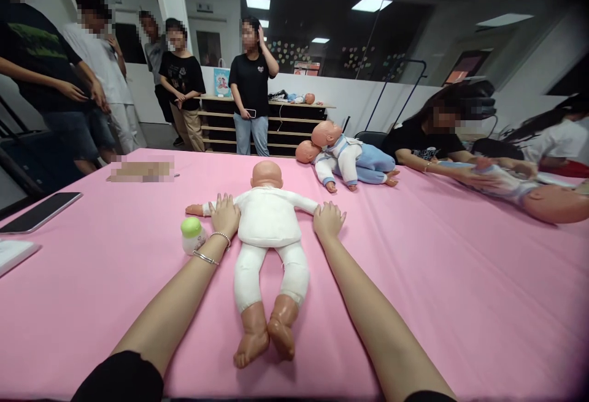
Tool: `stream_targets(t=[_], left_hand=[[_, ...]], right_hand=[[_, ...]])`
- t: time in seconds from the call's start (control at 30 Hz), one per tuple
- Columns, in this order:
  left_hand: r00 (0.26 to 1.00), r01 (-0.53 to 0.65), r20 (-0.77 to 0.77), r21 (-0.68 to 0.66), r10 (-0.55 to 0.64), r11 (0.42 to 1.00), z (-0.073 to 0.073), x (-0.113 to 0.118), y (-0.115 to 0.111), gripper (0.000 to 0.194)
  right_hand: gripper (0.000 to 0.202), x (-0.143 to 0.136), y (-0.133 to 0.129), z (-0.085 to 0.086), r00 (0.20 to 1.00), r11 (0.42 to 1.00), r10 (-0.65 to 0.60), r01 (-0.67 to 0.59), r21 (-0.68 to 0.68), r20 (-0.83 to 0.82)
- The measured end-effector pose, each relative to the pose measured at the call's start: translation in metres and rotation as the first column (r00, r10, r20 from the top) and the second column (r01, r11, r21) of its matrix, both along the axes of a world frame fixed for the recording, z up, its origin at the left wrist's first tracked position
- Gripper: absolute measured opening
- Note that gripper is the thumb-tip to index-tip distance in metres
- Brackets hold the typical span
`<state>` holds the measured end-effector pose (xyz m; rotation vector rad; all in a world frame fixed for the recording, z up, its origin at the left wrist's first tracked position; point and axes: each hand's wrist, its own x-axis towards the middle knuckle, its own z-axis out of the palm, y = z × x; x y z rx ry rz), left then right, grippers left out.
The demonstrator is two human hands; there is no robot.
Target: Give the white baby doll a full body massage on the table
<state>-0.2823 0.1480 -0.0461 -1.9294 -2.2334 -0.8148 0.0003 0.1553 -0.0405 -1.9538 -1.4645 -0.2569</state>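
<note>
A baby doll [268, 221] with a white cloth body lies stretched out on the pink table cover, its head away from me and its bare feet towards me. Its face does not show. My left hand [225, 216] rests on the doll's arm on the left, fingers spread. Over the end of the other arm lies my right hand [329, 220], also with fingers apart, covering the doll's hand there. Beside my left wrist stands a small white jar [192, 236] with a green lid.
Two dressed dolls [347, 156] lie piled at the table's far side. To the right a person [437, 126] handles another doll [543, 196]. A tablet-like device [41, 212] and a white object [16, 255] lie at left. Several people stand behind the table, near a shelf [299, 126].
</note>
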Motion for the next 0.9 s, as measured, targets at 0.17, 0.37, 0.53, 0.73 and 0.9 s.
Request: stream_targets(t=[0.17, 0.37, 0.53, 0.73, 0.9], left_hand=[[0.996, 0.088, -0.007, 0.009, -0.088, 0.996, -0.001, 0.000, -0.003, 0.045], [0.996, 0.087, -0.016, 0.027, -0.086, 0.996, -0.002, -0.001, 0.000, 0.041], [0.997, 0.081, -0.022, 0.034, -0.080, 0.996, -0.002, 0.000, 0.000, 0.040], [0.996, 0.085, -0.016, 0.038, -0.084, 0.996, -0.003, 0.000, 0.000, 0.040], [0.998, 0.060, -0.007, 0.029, -0.059, 0.998, -0.006, 0.001, 0.002, 0.040]], right_hand=[[0.034, -0.012, -0.016, 0.009, 0.944, 0.952, 0.304, -0.305, 0.011, -0.126], [0.022, -0.037, -0.030, 0.015, 0.763, 0.746, 0.633, -0.647, -0.160, -0.133], [0.024, -0.037, -0.034, 0.021, 0.776, 0.751, 0.610, -0.630, -0.198, -0.159], [0.025, -0.038, -0.037, 0.028, 0.792, 0.754, 0.584, -0.611, -0.242, -0.178], [0.027, -0.041, -0.040, 0.033, 0.805, 0.751, 0.567, -0.593, -0.291, -0.178]])
